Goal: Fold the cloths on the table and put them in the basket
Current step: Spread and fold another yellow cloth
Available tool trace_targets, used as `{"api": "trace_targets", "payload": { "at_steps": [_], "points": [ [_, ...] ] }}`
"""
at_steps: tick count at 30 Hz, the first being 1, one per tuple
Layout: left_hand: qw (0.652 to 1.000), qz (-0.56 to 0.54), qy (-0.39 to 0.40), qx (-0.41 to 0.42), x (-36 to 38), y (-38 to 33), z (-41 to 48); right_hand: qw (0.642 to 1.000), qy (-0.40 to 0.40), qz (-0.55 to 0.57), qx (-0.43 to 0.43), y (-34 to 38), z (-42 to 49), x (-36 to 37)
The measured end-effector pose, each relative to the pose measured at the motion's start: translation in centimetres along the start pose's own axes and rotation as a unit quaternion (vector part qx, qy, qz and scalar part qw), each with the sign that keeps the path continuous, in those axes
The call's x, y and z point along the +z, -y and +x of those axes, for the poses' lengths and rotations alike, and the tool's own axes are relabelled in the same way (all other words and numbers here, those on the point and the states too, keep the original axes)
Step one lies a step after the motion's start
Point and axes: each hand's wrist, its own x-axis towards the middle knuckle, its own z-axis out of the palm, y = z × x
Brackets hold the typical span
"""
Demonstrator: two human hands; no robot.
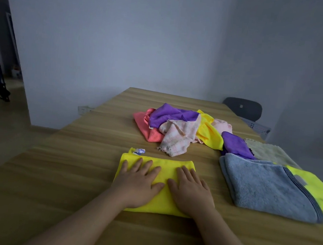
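Both hands lie flat on a folded yellow cloth [164, 162] at the near middle of the wooden table [71, 172]. The left hand [138, 181] presses the cloth's left half and the right hand [189, 191] its right half. On both hands the fingers are straight, slightly spread and pointing away from the person, and the two thumbs nearly meet at the centre. Neither hand grips anything. The cloth forms a neat rectangle, and a small white-and-blue label [139, 151] sticks out from its far left corner.

Farther back on the table sits a loose heap of unfolded cloths: a coral cloth [146, 126] at the left, a purple cloth [169, 114] draped on top, a pink checked cloth [177, 138] spilling toward the front, and a crumpled yellow rag [209, 134] to the right. A second purple piece [236, 146] trails from the heap toward the right side.

On the right lies a grey-blue towel [265, 187], folded flat. It rests partly on a bright yellow sheet [317, 190], and a cream towel [271, 152] is spread just behind it.

Beyond the far right corner stands a dark chair [242, 109]. A pale perforated edge [256, 125] shows just below it, but I cannot tell what it belongs to.
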Motion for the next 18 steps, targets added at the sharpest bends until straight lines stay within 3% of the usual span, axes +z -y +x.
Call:
{"api": "trace_targets", "payload": {
  "at_steps": [7,11,15,18],
  "points": [
    [0.997,-0.051,-0.024,0.048,0.0,-1.0,0.0,0.999,-0.022,0.019,0.039,-2.8,-2.2,-0.1],
    [0.986,-0.117,-0.114,-0.04,0.5,0.5,-1.3,0.989,-0.109,0.077,0.061,-3.1,-3.0,0.1],
    [0.992,-0.099,-0.039,-0.061,0.7,1.0,-2.1,0.979,-0.149,0.063,0.12,-3.2,-3.7,-0.2],
    [0.992,-0.1,-0.035,-0.07,0.7,0.3,-1.9,0.976,-0.16,0.027,0.144,-3.0,-3.7,-0.7]
  ]
}}
